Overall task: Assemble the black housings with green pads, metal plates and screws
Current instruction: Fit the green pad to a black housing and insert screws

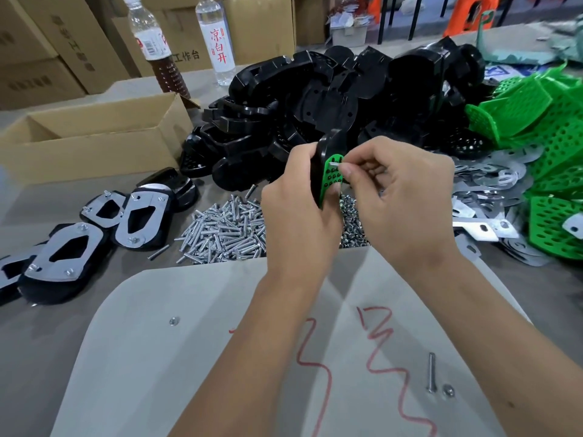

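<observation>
We feed a small silver metal screw (333, 164) into the perforated green plastic pad (331, 179) seated on the glossy black moulded plastic housing (328, 143).

Our left hand (296, 209) curls round the housing and holds it on edge, pad face turned toward our right hand (400, 197), whose thumb and forefinger pinch the screw's near end. The screw's long axis lies roughly level, tip pointing left into a hole near the pad's top, so we judge the next push runs straight leftward. Just below the housing lies the loose heap of bright steel screws (224, 228); to its right, thin flat metal plates (492, 184); behind it, the pile of black housings (315, 99).
</observation>
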`<state>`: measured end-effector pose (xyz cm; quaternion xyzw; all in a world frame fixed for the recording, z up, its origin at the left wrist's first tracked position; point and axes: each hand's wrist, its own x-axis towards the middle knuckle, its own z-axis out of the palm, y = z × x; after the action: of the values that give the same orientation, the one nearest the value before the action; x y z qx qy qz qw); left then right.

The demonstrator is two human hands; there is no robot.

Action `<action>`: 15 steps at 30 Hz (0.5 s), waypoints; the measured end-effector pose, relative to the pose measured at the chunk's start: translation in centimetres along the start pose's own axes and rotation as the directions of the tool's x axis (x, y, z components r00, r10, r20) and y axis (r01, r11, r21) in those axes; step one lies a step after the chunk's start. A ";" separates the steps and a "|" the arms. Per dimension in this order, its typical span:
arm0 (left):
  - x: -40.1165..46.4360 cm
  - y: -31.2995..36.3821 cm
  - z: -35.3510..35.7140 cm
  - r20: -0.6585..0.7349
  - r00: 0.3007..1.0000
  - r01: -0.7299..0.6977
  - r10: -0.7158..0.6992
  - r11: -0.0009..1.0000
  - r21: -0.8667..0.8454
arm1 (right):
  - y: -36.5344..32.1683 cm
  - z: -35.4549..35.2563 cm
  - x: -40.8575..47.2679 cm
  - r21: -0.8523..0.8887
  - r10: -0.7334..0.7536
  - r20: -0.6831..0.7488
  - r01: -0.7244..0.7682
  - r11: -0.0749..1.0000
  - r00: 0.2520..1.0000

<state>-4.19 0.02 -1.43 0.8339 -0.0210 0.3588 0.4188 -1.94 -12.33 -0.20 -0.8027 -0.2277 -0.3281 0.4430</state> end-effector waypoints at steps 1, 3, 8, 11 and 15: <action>0.0 0.0 -0.1 0.018 1.000 -0.010 0.010 1.000 0.019 | -0.1 -0.1 0.2 -0.027 0.000 0.026 0.001 1.000 1.000; -0.1 0.1 -0.2 0.033 0.999 -0.020 0.019 0.999 0.034 | 0.1 -0.2 0.3 0.017 0.087 0.036 -0.088 0.996 0.996; -0.4 0.2 0.3 -0.002 1.000 -0.025 0.025 1.000 0.017 | -0.5 0.1 0.0 0.046 0.105 0.022 -0.106 0.993 0.994; -0.4 0.0 0.3 -0.019 1.000 -0.012 0.012 1.000 -0.024 | -0.4 0.4 0.2 0.023 0.032 0.043 -0.033 0.999 0.999; -0.2 0.1 0.6 0.038 0.990 0.138 -0.133 0.962 -0.235 | -0.1 0.6 -0.1 0.293 0.231 0.077 -0.243 0.925 0.970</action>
<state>-4.05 -0.52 -1.76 0.7811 -0.0110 0.3152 0.5389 -1.90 -11.82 -0.48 -0.7543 -0.1853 -0.2172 0.5912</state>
